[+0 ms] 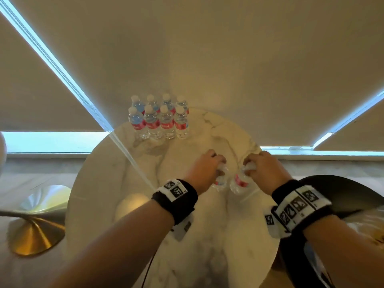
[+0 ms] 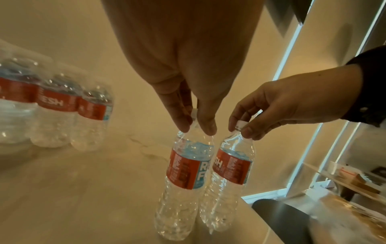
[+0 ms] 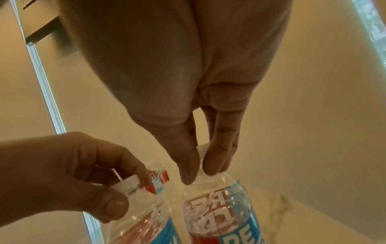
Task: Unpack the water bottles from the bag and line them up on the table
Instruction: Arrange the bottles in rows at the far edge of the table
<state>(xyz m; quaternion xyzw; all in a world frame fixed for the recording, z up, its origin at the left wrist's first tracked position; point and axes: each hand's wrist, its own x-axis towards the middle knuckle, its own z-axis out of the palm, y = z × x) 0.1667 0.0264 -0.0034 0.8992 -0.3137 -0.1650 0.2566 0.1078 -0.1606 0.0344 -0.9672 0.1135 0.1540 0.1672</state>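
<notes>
Head view: each hand's fingers pinch a cap, left hand [image 1: 204, 165] and right hand [image 1: 262, 167] hanging two upright bottles [image 2: 185, 171] side by side over the tabletop [image 1: 199, 221], the standing rows [image 1: 159, 118] far-left of them

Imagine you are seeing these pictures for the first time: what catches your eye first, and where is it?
First, the two hands in the middle of the table: the left hand and right hand each pinch a bottle by its cap, the left bottle and right bottle side by side. Next, the block of eight bottles at the table's far left edge, in two rows of four.
</notes>
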